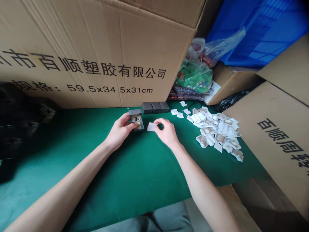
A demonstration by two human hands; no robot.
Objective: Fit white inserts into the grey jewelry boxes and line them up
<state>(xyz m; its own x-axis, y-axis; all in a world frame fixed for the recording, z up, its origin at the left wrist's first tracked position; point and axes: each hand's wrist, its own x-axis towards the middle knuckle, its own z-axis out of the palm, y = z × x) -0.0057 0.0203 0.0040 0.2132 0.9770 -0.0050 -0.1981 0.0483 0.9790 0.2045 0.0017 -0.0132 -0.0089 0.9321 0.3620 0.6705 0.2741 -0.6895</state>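
Note:
My left hand [120, 129] grips a small dark grey hinged box [135, 112] with its lid up; a pale lining and a dark fitting show inside. Just right of it, my right hand [166, 130] pinches a small white folded card [151, 127] between thumb and fingertips. The card and the box are apart. Behind both hands, a short row of closed dark grey boxes [155, 107] stands on the green table [125, 187]. To the right lies a loose heap of white folded card pieces [217, 129], some with beige insides.
A large printed carton [96, 42] walls off the back. Black boxes [24, 119], blurred, are stacked at the left. Another carton [277, 129] borders the right. Bagged green items [195, 75] and a blue crate [260, 32] sit at the back right.

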